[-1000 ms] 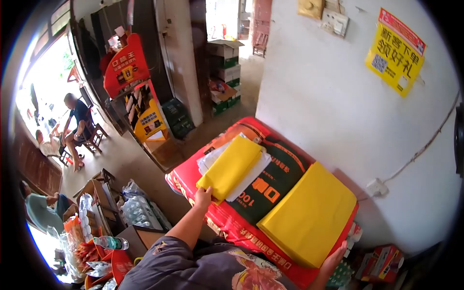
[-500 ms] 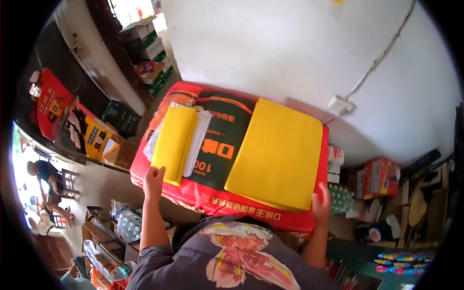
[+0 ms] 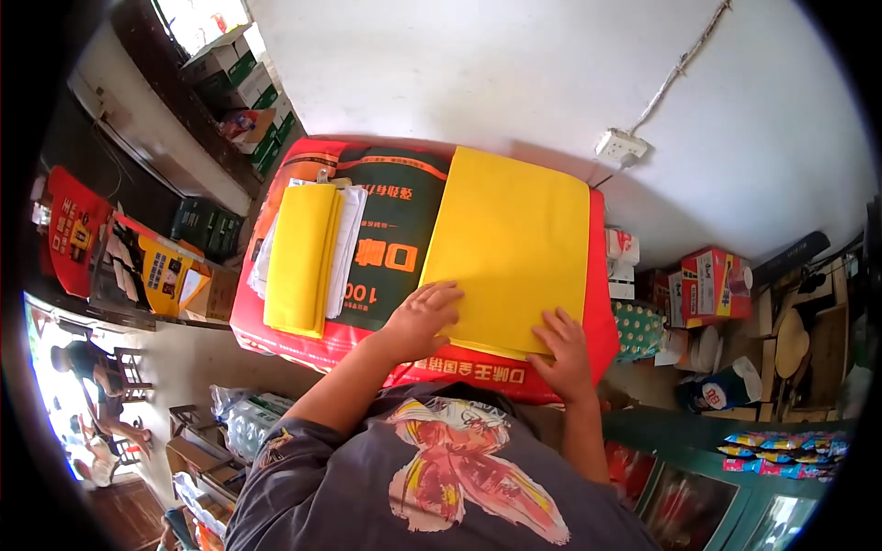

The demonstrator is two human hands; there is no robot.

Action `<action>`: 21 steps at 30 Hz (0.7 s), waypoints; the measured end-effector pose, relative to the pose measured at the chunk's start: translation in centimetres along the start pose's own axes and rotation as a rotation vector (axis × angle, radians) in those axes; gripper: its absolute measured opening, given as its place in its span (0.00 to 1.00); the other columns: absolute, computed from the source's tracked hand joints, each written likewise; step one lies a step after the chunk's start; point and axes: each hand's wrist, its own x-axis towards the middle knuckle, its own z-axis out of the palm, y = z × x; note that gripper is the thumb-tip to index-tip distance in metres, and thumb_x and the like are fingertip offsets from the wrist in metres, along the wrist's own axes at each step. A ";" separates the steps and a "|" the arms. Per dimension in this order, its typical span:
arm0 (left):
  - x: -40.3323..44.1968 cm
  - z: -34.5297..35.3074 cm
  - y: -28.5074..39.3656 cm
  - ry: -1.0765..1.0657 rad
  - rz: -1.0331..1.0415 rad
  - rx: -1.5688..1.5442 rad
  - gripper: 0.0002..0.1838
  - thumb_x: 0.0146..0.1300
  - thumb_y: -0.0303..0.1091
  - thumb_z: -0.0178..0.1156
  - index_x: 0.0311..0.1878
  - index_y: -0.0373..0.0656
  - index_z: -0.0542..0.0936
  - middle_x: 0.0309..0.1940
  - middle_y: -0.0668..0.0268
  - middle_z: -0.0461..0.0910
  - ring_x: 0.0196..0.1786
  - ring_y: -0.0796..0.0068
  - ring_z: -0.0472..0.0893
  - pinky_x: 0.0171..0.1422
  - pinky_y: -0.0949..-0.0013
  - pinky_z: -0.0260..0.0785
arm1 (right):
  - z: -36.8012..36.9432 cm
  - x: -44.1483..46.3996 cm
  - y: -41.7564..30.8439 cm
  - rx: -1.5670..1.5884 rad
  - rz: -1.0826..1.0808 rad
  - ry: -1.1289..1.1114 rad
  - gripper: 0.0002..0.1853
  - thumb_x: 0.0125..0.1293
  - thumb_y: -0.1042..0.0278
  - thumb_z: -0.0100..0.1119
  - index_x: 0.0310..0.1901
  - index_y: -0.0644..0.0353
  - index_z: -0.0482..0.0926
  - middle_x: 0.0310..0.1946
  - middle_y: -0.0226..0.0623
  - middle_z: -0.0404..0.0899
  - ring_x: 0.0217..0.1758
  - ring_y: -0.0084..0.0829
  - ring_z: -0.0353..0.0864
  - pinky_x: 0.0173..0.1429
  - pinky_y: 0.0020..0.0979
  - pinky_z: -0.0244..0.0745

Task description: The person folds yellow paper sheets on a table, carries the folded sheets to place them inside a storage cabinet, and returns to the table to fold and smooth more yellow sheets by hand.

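Note:
A wide stack of yellow paper sheets (image 3: 514, 248) lies flat on a red printed cover (image 3: 602, 303). My left hand (image 3: 423, 321) rests on the stack's near left corner, its fingers stretched over the paper. At the near right edge, the fingers of my right hand (image 3: 562, 356) are spread and touch the sheets. To the left lies a folded yellow paper bundle (image 3: 299, 262) on top of white papers (image 3: 349, 243). A metal clip (image 3: 322, 175) shows at their far end. Neither hand touches that bundle.
A wall socket (image 3: 621, 145) with a cable is on the white wall behind. Boxes and a red carton (image 3: 707, 286) stand on the right. Bottles in plastic (image 3: 253, 424) sit at the lower left. A seated person (image 3: 92, 367) is farther left.
My left hand has left the folded bundle and moved right onto the wide stack's corner. My right hand has come inward from beside the stack onto its near right edge. The view has shifted slightly.

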 end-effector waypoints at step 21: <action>0.2 -0.7 -0.8 -0.026 0.020 -0.076 0.07 0.60 0.31 0.70 0.38 0.46 0.82 0.70 0.55 0.74 0.78 0.50 0.67 0.80 0.51 0.62 | -0.1 0.2 0.3 0.059 0.004 -0.013 0.25 0.56 0.63 0.76 0.56 0.58 0.84 0.69 0.43 0.76 0.77 0.53 0.67 0.79 0.54 0.58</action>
